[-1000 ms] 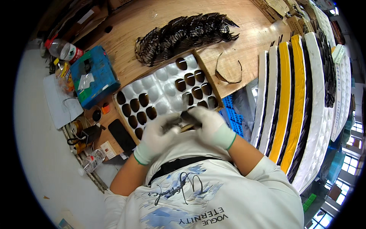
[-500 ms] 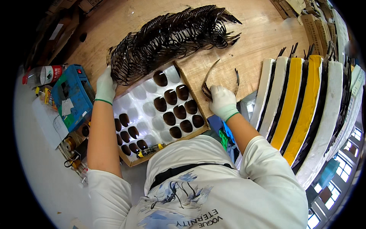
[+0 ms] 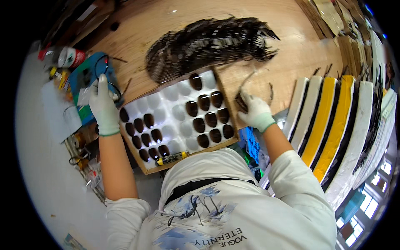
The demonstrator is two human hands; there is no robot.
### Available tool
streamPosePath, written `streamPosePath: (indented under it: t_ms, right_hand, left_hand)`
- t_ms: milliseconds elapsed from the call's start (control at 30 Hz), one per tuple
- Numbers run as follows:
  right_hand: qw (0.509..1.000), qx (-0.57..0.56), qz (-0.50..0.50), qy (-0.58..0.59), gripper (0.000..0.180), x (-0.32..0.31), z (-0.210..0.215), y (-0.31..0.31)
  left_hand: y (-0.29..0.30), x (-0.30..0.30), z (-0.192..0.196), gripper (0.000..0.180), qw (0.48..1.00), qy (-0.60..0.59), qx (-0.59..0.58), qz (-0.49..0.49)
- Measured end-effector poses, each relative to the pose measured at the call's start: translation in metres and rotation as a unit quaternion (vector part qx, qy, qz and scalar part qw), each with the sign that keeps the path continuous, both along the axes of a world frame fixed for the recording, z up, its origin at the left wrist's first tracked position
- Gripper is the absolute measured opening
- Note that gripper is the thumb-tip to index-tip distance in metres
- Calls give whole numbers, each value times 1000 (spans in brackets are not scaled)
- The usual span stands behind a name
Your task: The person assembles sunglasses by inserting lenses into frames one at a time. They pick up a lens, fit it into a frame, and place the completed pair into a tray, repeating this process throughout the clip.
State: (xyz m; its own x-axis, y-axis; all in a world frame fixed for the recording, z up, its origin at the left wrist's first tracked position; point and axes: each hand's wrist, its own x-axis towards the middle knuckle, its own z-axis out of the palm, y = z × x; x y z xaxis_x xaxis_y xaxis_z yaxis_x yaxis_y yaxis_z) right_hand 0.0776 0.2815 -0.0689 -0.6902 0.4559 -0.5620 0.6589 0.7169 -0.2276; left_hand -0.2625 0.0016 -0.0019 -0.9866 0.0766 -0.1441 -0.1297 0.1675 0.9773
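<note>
My left hand (image 3: 104,104), in a white glove, pinches a dark glasses frame (image 3: 101,65) above the blue box-shaped device (image 3: 79,77). Its arms stick out to the right over the table. On the other side, my gloved right hand (image 3: 256,111) is closed round dark, thin curved pieces (image 3: 241,102) that look like another glasses frame; the fingers hide part of it. Between my hands a shallow cardboard tray (image 3: 228,112) with a white moulded insert holds brown sunglass lenses (image 3: 211,119) in several pockets. Beyond it lies a long, overlapping row of dark glasses frames (image 3: 208,43), blurred.
A yellow-and-black screwdriver-like tool (image 3: 171,158) lies along the tray's near edge. White and yellow padded strips (image 3: 318,125) with dark frames between them stand at the right. A bottle with a red label (image 3: 71,57) is at the far left, cardboard (image 3: 350,54) at the far right.
My left hand has left the end of the frame row and moved left to the blue device, now with a glasses frame in it. The right hand keeps its hold. The whole view has shifted.
</note>
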Motion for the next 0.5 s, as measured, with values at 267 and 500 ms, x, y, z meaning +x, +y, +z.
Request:
streamPosePath:
  t_ms: [267, 500]
  right_hand:
    - [947, -1, 118, 300, 46, -91, 12, -153]
    - [977, 42, 133, 163, 53, -267, -26, -338]
  left_hand:
    - [-169, 133, 71, 28, 981, 63, -107, -150]
    - [-278, 207, 69, 21, 983, -23, 46, -174]
